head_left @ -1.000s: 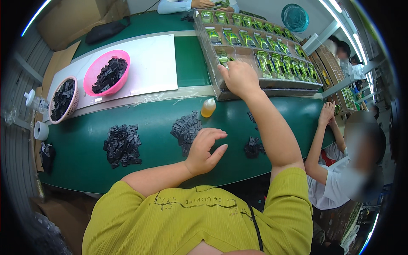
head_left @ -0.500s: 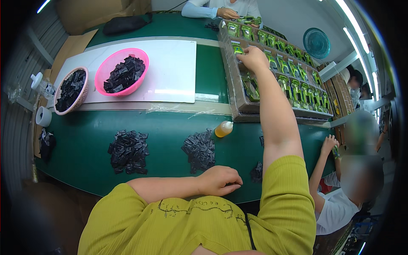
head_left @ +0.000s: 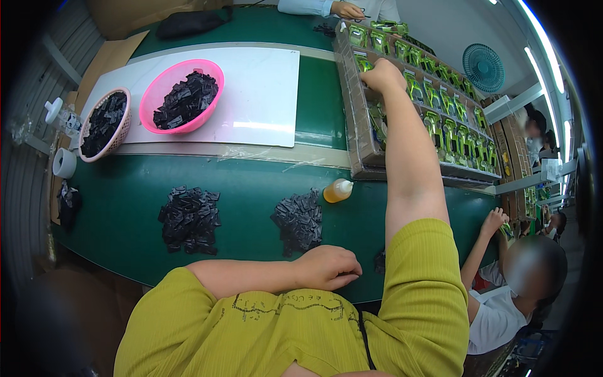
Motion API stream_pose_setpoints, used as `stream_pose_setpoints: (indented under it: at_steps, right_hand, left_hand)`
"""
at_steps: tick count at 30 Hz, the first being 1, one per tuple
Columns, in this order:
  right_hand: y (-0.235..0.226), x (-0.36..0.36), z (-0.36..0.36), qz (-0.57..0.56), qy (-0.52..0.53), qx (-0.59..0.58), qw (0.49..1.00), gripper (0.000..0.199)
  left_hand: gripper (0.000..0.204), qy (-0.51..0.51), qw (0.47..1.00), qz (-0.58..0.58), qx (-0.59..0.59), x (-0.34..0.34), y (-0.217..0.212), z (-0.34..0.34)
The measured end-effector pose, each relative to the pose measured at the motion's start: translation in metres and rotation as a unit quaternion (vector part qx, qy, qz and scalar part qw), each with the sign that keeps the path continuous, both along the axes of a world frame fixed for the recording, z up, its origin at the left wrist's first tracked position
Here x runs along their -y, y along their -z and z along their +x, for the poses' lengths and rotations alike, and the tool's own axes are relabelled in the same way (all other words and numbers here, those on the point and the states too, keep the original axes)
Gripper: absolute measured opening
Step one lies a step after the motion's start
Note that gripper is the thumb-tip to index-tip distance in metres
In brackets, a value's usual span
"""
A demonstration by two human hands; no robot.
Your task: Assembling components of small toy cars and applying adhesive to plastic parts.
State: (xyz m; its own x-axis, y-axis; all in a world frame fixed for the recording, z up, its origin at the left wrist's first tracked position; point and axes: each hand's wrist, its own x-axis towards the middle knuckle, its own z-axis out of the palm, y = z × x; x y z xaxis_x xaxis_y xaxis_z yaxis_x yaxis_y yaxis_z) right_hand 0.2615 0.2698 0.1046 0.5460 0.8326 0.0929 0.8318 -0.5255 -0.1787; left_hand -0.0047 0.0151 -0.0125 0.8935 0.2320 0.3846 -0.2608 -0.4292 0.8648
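My right hand (head_left: pixel 384 76) reaches into a divided tray (head_left: pixel 359 151) of bright green and black plastic parts. Its fingers are pinched at a green part (head_left: pixel 363 62) in the near-left column; the fingertips are partly hidden. My left hand (head_left: pixel 328 267) lies at the table's near edge, fingers curled in, with nothing showing in them. Just beyond it is a pile of small flat black pieces (head_left: pixel 298 221). A squeeze bottle of amber liquid (head_left: pixel 338 190) lies tilted beside that pile.
Another black pile (head_left: pixel 190 220) lies further left on the green table (head_left: pixel 251 182). A pink bowl (head_left: pixel 146 113) and a pale basket (head_left: pixel 127 119) hold more black pieces on or beside a white board (head_left: pixel 264 94). One person sits across; another person (head_left: pixel 502 301) works at right.
The whole view has shifted slightly. My right hand stays at the tray's left side, its fingers a little further in at the green part. My left hand keeps its place.
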Motion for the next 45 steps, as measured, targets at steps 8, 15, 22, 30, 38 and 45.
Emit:
stream_pose_setpoints:
  at_steps: [8,15,22,30,38,45]
  right_hand:
    - [-0.067,0.128,0.079,0.277,-0.134,-0.635,0.708,0.034]
    - [0.004,0.342,-0.041,0.162,-0.086,-0.692,0.698,0.023]
    - [0.080,0.424,-0.118,0.099,0.030,-0.784,0.612,0.024]
    - [0.091,0.454,-0.061,0.181,0.036,-0.053,0.981,0.022]
    - [0.084,0.459,-0.049,0.079,-0.026,0.059,0.995,0.017]
    - [0.073,0.462,-0.061,0.240,0.114,-0.197,0.944,0.016]
  left_hand:
    - [0.014,-0.017,0.999,0.013,0.032,0.001,-0.007,0.002]
    - [0.055,-0.227,0.957,0.155,0.094,0.006,-0.028,-0.006]
    - [0.071,-0.039,0.946,0.321,0.030,0.021,-0.025,-0.002]
    - [0.065,-0.135,0.909,0.367,-0.144,0.024,-0.040,-0.016]
    - [0.034,-0.145,0.953,0.229,-0.137,0.013,-0.042,-0.018]
    - [0.037,-0.136,0.901,0.234,-0.340,0.015,-0.055,-0.017]
